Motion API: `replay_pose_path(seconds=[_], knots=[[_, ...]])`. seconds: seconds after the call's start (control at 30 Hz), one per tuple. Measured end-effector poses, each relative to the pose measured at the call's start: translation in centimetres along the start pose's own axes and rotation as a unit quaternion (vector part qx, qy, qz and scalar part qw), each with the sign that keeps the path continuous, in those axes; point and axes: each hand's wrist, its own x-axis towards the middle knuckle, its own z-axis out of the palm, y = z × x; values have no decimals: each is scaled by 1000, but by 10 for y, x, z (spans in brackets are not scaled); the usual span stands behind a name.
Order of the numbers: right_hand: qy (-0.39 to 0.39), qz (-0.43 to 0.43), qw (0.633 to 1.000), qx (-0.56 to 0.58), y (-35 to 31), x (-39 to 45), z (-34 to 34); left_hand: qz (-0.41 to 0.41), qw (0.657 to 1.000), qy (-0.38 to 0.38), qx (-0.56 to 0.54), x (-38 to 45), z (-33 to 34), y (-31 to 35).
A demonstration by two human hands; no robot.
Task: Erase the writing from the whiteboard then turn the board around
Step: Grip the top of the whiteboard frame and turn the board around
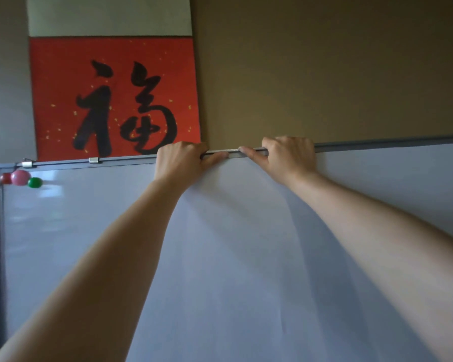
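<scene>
Whiteboard (246,257) top edge (377,143) gripped by both hands (179,159) (289,155).

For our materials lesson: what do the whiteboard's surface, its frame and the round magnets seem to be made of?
Whiteboard surface: glossy coated panel, judging by soft window reflections.
Frame: grey, matte, probably aluminium or plastic; unclear which.
Magnets: shiny coloured plastic caps, judging by the highlights.

The whiteboard (246,257) in front of me was plain white with a grey frame. At its far left corner sat a red magnet (5,178), a pink magnet (20,177) and a green magnet (34,182). Behind it hung a red scroll (115,97), gold-flecked, bearing a black brush character, on an olive-brown wall (324,69).
</scene>
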Motion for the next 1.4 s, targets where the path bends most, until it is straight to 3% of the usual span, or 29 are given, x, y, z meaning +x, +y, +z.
replay_pose_path(seconds=[0.13, 0.27, 0.5, 0.63, 0.9, 1.07, 1.2, 1.4], knots=[[21, 2, 1000, -2, -38, 10, 8, 10, 1000, 20, 3, -8, -4, -40], [-35, -18, 999, 3, -77, 12, 10, 4, 1000, 16, 13, -18, -10, -81], [6, -16, 1000, 7, -132, 21, 19, 3, 1000, 19, -7, -31, -20, -133], [-26, -19, 999, 8, -158, 25, 19, 0, 1000, 11, 4, -37, -25, -158], [37, -19, 999, 12, -210, 33, 30, -13, 999, 33, 35, -52, -37, -208], [22, -29, 998, 46, -231, 38, 41, -22, 998, 32, 46, -58, -41, -227], [73, -21, 995, 62, -237, 45, 54, -19, 999, 34, 37, -57, -36, -238], [15, -63, 996, 59, -249, 45, 47, -25, 998, 31, 55, -58, -36, -254]])
